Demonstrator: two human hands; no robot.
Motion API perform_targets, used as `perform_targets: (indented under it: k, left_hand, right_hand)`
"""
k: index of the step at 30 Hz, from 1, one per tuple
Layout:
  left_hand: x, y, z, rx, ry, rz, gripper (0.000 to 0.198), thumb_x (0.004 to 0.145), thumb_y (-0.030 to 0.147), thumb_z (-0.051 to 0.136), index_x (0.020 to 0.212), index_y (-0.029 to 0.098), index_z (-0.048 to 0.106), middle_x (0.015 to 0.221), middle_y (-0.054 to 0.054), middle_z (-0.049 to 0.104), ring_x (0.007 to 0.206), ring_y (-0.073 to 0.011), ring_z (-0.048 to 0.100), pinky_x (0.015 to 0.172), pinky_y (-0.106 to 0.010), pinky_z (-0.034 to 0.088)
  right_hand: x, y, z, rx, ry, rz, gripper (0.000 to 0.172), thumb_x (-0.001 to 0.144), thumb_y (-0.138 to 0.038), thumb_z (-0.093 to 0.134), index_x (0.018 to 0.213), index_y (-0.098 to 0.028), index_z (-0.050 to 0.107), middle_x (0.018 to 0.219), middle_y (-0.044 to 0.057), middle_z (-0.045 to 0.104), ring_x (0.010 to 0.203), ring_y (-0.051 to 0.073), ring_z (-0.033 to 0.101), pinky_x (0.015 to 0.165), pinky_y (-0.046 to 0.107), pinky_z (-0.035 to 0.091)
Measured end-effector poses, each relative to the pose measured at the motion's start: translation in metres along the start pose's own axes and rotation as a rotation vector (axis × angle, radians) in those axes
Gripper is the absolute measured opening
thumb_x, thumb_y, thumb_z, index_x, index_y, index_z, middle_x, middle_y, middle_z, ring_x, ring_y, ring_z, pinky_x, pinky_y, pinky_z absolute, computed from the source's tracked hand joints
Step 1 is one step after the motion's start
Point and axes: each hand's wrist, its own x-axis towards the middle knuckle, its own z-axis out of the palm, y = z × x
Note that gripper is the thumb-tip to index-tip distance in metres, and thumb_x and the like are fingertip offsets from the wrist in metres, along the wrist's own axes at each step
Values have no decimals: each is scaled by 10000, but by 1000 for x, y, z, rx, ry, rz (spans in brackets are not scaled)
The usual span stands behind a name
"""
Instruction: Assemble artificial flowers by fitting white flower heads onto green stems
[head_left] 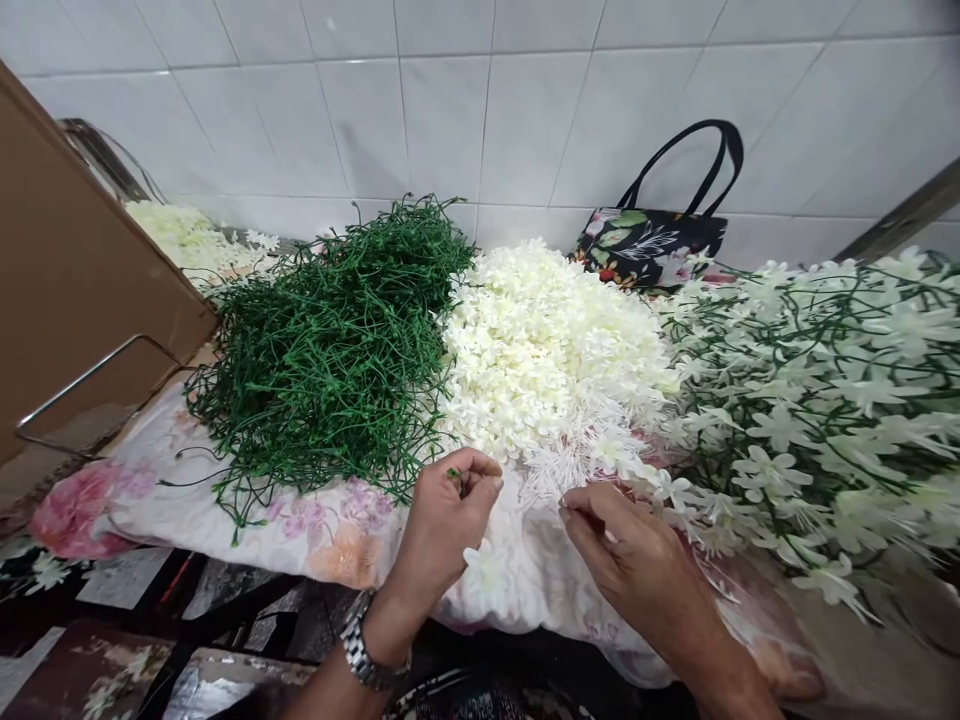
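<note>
My left hand, with a metal watch on its wrist, is closed in a pinch, and a bit of green plastic stem shows between its fingers. Just below that hand sits a white artificial flower; whether it is joined to the stem I cannot tell. My right hand pinches thumb against forefinger, with a tiny pale tip showing there, too small to name. Close beyond it lie thin white stamens. Behind the hands are a heap of green stems and a pile of cream blossoms.
Finished-looking white flowers on stems are heaped at the right. A floral cloth covers the work surface. A black flowered handbag leans by the tiled wall. A cardboard box stands at the left.
</note>
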Motion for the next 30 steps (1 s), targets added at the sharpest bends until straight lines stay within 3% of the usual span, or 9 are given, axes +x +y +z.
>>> perform_targets:
  k: [5, 10, 14, 19, 25, 30]
  left_hand:
    - [16, 3, 19, 548, 129, 203, 188, 718, 98, 473, 850, 176, 581, 635, 9, 510, 588, -145, 468, 598, -260, 347]
    - [27, 2, 28, 797, 158, 188, 148, 752, 86, 431, 671, 196, 489, 612, 3, 490, 569, -154, 441, 558, -271, 290]
    - [26, 0, 24, 576, 222, 156, 192, 731, 96, 433, 569, 199, 426, 523, 40, 429, 523, -124, 410, 539, -241, 302]
    - [17, -2, 17, 193, 258, 131, 138, 680, 187, 504, 543, 180, 496, 508, 43, 469, 517, -107, 442, 520, -211, 346]
    - [-3, -3, 15, -130, 182, -52, 149, 638, 246, 597, 529, 168, 534, 411, 78, 413, 342, -41, 255, 374, -193, 201]
    - [-23, 0, 20, -295, 136, -180, 176, 632, 278, 667, 573, 163, 548, 346, 118, 278, 320, -26, 188, 359, -175, 129]
  right_hand:
    - [4, 2, 0, 38, 106, 4, 121, 837, -144, 447, 747, -183, 519, 579, -36, 556, 492, 71, 525, 515, 170, 402]
    - [5, 7, -1, 60, 159, 13, 125, 820, -135, 446, 735, -175, 530, 548, -41, 543, 458, 65, 512, 489, 164, 395]
    - [5, 9, 0, 89, 165, 17, 136, 819, -144, 452, 719, -177, 537, 520, -43, 512, 426, 68, 470, 451, 172, 379]
    - [1, 11, 0, 204, 145, 121, 105, 819, -174, 481, 736, -187, 545, 556, -31, 544, 490, 89, 527, 465, 182, 404]
    - [-2, -1, -5, 553, 78, 294, 56, 845, -201, 523, 809, -196, 566, 688, -14, 599, 598, 97, 588, 547, 191, 470]
    - [1, -22, 3, 678, 148, 144, 74, 838, -141, 535, 840, -206, 571, 834, 3, 613, 791, 104, 598, 703, 209, 489]
